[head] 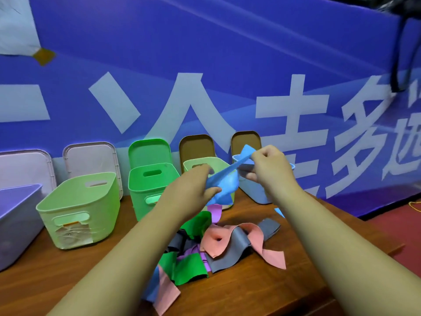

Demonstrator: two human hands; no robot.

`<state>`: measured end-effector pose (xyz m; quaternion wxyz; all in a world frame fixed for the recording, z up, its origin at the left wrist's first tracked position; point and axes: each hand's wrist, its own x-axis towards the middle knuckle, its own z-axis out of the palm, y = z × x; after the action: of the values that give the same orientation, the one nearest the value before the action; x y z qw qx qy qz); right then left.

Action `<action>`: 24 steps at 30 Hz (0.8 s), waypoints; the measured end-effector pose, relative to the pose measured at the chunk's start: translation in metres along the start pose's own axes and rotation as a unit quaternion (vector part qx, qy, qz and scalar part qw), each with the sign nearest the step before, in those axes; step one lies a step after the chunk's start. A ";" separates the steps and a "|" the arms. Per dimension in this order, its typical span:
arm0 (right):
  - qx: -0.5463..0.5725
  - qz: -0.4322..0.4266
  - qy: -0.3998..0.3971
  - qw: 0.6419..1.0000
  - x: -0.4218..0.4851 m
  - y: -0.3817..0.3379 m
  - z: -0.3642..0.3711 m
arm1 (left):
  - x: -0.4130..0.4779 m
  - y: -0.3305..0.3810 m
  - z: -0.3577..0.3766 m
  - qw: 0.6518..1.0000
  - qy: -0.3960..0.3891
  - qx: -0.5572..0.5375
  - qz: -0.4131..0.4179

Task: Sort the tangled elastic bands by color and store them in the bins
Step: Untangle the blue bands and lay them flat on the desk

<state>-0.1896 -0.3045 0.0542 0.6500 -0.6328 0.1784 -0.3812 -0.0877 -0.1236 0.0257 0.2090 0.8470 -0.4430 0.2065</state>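
Elastic bands (pixel 206 245) lay in a tangled heap on the wooden surface (pixel 262 290), between the two forearms: green, pink, grey and purple strips overlapping, with a pink and a blue strip trailing toward the near edge. At the far left stood a pale lilac bin (pixel 16 215), partly cut off by the frame. Next to it sat a light green bin (pixel 79 208) with a torn paper label on its front, then a brighter green bin (pixel 150 185), then a pale green bin (pixel 205 165) mostly hidden behind the hands, and at the right end a light blue bin (pixel 252 190). Lids (pixel 91 156) leaned upright behind the bins against a blue banner (pixel 205 65) with large white characters.

Above the heap, both hands held a blue band (pixel 224 185) up in the air, just in front of the pale green and light blue bins. The left hand (pixel 193 185) had its fingers closed on the lower, bunched part of the band. The right hand (pixel 267 165) pinched the upper end, fingers together on the strip, which stretched taut between the two hands. A small blue scrap (pixel 279 212) lay on the surface just beside the light blue bin.
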 end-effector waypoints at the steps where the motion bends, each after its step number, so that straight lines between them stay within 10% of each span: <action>1: -0.038 -0.010 0.003 0.999 0.000 0.004 -0.001 | 0.001 -0.003 0.002 1.000 -0.010 -0.007 -0.017; 8: -0.382 -0.191 0.018 0.904 -0.002 0.030 -0.010 | 0.009 -0.005 -0.008 0.965 0.002 -0.190 -0.183; 14: -0.467 -0.239 0.015 0.851 0.003 0.037 -0.018 | -0.002 -0.005 -0.013 0.950 0.020 -0.296 -0.099; 24: -0.344 -0.152 0.023 0.926 -0.005 0.027 -0.015 | -0.010 -0.010 -0.002 0.924 -0.207 -0.308 -0.087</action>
<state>-0.1961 -0.3140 0.0255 0.3225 -0.8283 0.2152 -0.4045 -0.0843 -0.1107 0.0203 0.3805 0.7997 -0.4430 -0.1394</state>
